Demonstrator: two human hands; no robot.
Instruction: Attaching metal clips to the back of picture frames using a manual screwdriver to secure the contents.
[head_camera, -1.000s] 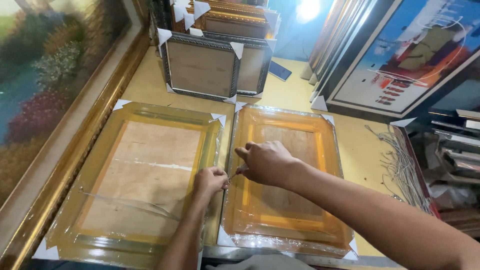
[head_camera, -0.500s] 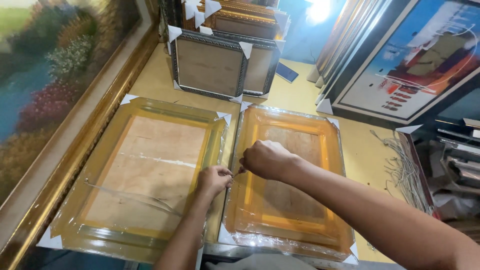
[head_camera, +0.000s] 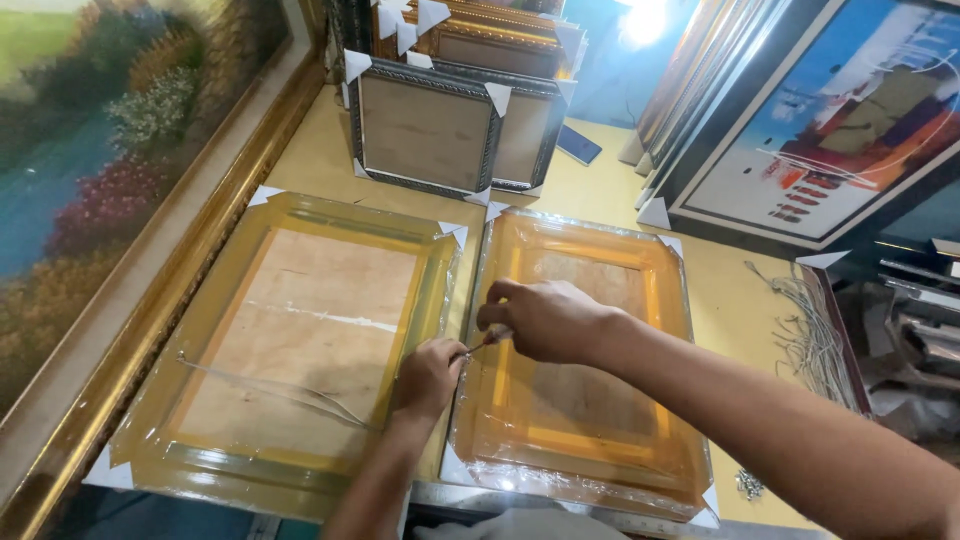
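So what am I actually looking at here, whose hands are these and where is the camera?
There is no machine here: a person wears a camera on the head, so the single view looks down at that person's own two bare hands. The left hand and the right hand meet between two yellow picture frames lying face down, each wrapped in clear plastic with white corner guards. The left frame and the right frame lie side by side on a yellow table. The hands pinch something thin between them, too small to identify. Behind stand smaller dark frames. A large landscape painting leans on the left, an abstract painting on the right, and a bundle of wires lies nearby.
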